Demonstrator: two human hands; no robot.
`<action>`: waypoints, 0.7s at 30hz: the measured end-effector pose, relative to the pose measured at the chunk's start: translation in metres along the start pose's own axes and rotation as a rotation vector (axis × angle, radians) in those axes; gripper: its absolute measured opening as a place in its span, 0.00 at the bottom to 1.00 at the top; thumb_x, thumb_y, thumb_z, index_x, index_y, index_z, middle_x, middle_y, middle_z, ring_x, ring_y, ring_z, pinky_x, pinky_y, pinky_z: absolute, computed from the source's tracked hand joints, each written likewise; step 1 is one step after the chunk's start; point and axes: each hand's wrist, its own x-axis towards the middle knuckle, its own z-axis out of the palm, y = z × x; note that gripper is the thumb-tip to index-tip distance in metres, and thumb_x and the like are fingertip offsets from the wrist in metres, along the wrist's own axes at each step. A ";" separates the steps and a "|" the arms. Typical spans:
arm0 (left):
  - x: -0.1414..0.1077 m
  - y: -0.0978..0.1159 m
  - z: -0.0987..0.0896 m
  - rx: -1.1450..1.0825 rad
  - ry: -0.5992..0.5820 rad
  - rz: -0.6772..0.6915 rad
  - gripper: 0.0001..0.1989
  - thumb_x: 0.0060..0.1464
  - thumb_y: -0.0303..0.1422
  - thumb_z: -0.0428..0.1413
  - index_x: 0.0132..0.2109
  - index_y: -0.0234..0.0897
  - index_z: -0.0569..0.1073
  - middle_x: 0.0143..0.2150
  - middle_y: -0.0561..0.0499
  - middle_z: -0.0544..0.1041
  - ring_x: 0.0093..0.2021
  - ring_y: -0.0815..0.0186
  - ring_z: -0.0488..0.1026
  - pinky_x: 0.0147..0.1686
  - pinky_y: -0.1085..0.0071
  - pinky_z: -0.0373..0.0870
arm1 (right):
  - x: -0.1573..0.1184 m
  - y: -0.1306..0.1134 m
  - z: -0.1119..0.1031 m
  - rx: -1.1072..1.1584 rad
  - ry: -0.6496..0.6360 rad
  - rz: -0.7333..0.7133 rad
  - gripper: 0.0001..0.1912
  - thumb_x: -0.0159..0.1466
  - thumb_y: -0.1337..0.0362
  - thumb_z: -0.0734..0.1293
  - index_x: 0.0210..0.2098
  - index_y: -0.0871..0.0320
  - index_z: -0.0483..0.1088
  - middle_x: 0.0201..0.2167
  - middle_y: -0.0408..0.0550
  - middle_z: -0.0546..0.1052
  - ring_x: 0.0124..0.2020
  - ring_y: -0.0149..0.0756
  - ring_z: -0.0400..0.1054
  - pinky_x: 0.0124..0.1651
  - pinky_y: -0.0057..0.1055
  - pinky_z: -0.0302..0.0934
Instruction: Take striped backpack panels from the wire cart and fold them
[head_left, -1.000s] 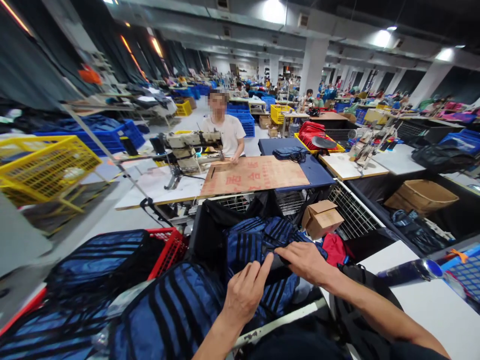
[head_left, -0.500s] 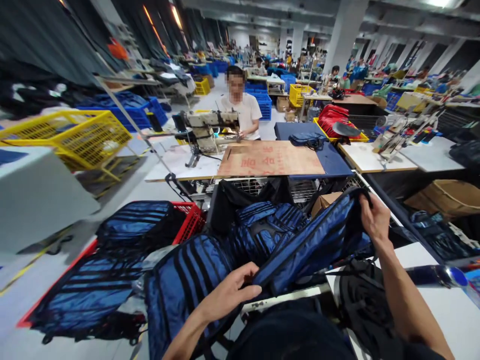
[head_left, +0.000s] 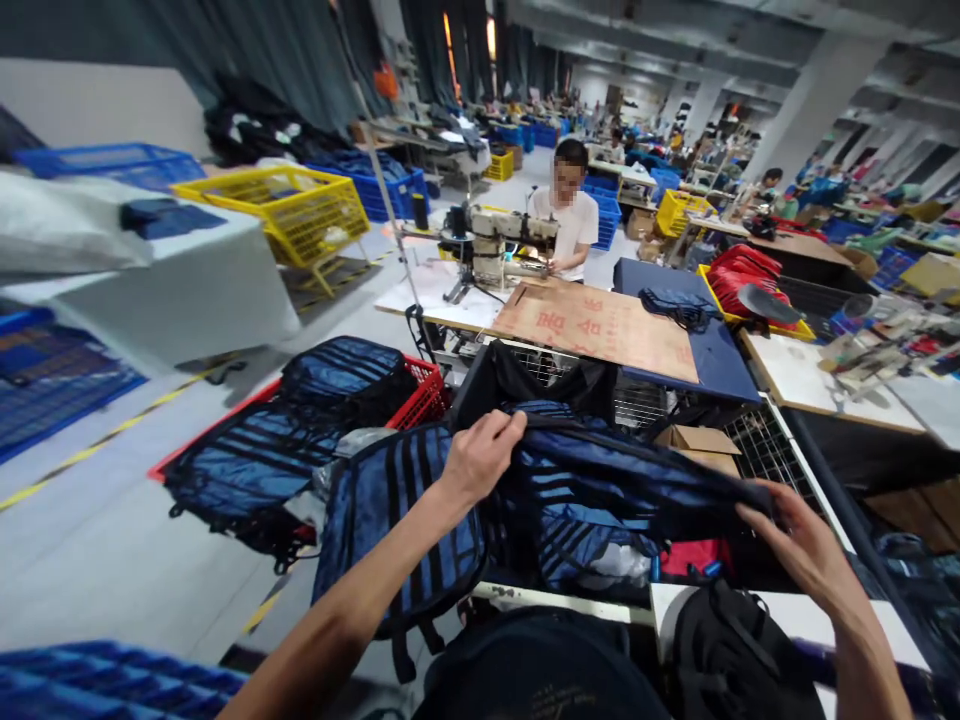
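1. Since the last frame, the blue piece (head_left: 615, 470) swings from right end raised to right end lowered; left hand (head_left: 484, 455) shifts up to its left end; view turns left.
2. Left hand pinches the dark edge; right hand (head_left: 799, 540), blurred, grips the far end. Piece stretches between them, over the heap (head_left: 592, 540) in the black bin (head_left: 472, 385).
3. Risk: the blurred right end slips if that grip is shallow.
4. Risk: slack fabric snags on heaped straps or the carton (head_left: 697, 447), just behind.
5. Striped bag (head_left: 405, 510) crowds the left forearm; rail (head_left: 555, 598) crosses in front; black bag (head_left: 742, 640) occupies the near-right worktop (head_left: 667, 605).
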 end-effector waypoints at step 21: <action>-0.034 0.045 -0.066 -0.504 -0.353 -0.377 0.21 0.77 0.46 0.53 0.37 0.39 0.78 0.30 0.53 0.75 0.33 0.66 0.73 0.32 0.69 0.61 | 0.008 -0.093 0.112 -0.165 -0.153 -0.738 0.16 0.78 0.58 0.62 0.53 0.52 0.82 0.38 0.46 0.89 0.33 0.40 0.85 0.34 0.28 0.74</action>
